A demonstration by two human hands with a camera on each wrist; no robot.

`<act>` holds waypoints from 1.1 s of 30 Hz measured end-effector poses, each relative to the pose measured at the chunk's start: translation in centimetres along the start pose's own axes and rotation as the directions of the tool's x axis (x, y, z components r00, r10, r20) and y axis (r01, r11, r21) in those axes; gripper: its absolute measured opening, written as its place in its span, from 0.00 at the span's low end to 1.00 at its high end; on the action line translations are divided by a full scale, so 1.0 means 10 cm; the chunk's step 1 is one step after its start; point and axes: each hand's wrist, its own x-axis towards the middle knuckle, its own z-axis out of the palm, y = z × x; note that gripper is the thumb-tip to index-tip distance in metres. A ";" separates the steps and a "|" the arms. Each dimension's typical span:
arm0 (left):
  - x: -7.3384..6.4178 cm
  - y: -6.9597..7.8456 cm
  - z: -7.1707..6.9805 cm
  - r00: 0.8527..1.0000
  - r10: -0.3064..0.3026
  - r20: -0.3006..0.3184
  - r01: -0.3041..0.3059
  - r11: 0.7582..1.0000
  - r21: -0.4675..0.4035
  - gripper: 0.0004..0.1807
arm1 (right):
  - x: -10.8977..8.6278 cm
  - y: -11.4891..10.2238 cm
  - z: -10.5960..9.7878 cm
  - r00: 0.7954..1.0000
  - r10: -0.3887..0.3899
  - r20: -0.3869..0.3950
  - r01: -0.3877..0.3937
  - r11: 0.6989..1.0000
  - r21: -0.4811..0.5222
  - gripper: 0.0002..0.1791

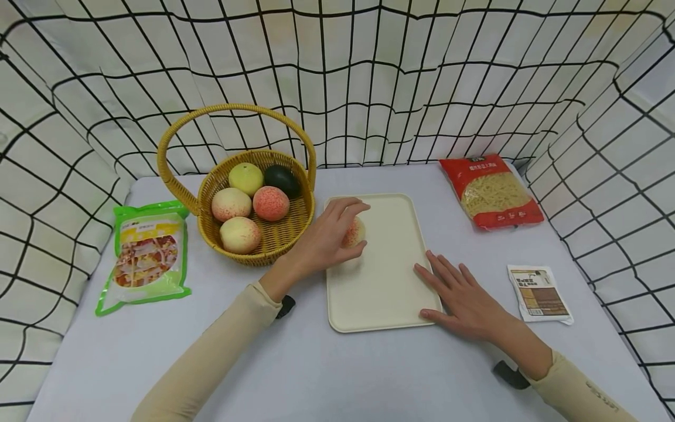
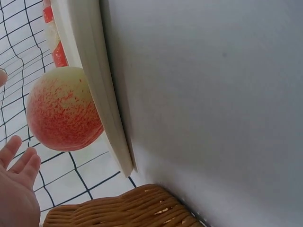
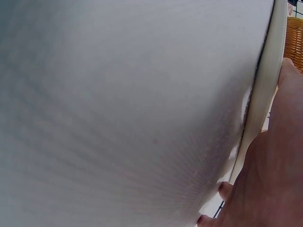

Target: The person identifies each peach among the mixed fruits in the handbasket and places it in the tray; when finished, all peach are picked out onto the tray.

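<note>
On the cream tray sits a pale peach with red speckles, near the left edge. My left hand arches over it, fingers and thumb spread to either side and partly hiding it. The left wrist view shows a gap between the fingers and the peach, whose red side faces that camera. With fingers spread, my right hand rests at the tray's lower right edge. Its thumb and fingertips overlap the rim, and the right wrist view has the hand right beside the tray's side.
Left of the tray stands a handled wicker basket with several peaches and other round fruits, one dark green. A green food bag lies far left, a red pasta bag back right, a small white packet right. Black netting surrounds the table.
</note>
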 end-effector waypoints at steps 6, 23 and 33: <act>-0.02 -0.02 -0.02 1.000 0.012 -0.029 -0.012 1.000 0.006 0.35 | 0.00 0.00 0.01 1.000 -0.006 -0.007 0.006 1.000 -0.007 0.50; -0.13 -0.05 -0.26 0.995 -0.050 -0.081 0.053 0.998 0.033 0.37 | 0.00 0.00 0.01 1.000 -0.019 -0.019 0.019 1.000 -0.008 0.50; -0.24 -0.16 -0.42 0.986 -0.077 -0.147 0.085 0.995 0.047 0.36 | 0.00 -0.02 0.00 1.000 -0.021 -0.020 0.021 1.000 -0.005 0.50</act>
